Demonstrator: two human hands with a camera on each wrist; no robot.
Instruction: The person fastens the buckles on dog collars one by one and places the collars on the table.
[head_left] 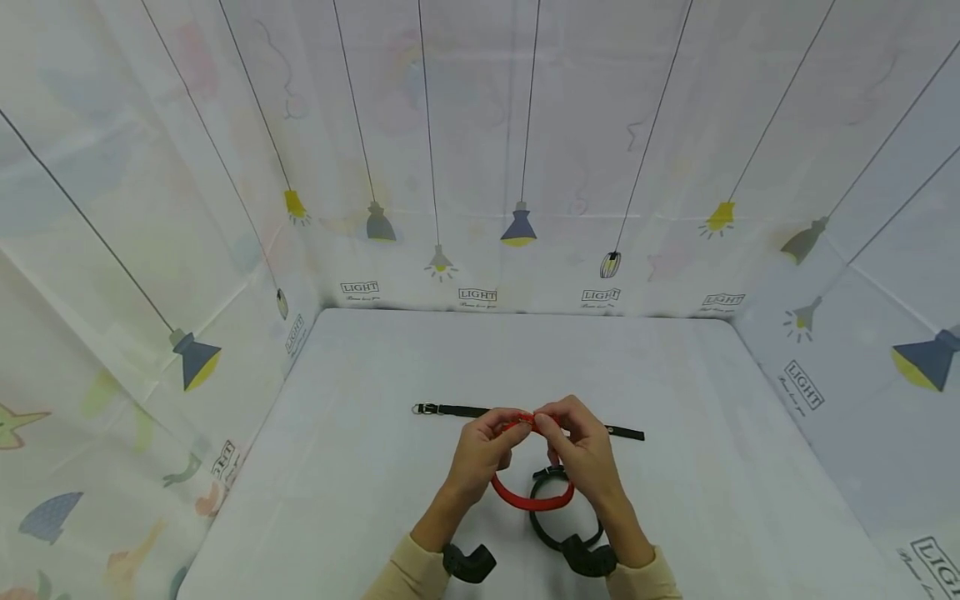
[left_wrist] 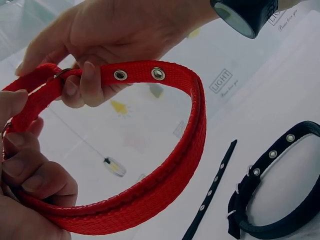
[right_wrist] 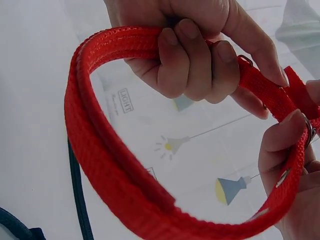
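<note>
Both hands hold a red collar (head_left: 532,504) bent into a loop above the table. My left hand (head_left: 476,458) curls its fingers round the padded band and pinches near a metal ring, best seen in the right wrist view. My right hand (head_left: 588,458) pinches the strap beside the eyelets (left_wrist: 158,74), its thumb close to the metal hardware (right_wrist: 310,131). A red strap tip (right_wrist: 296,90) lies between the two hands. Fingers hide part of the fastening. Below sits a looped black collar (left_wrist: 272,155) with eyelets. A straight black collar (head_left: 461,410) lies behind the hands.
The white table (head_left: 360,483) stretches out on both sides. A pale cloth with printed lamps (head_left: 519,227) hangs around its back and sides. Black wrist mounts (head_left: 468,564) stick inward from both wrists, close to the looped black collar.
</note>
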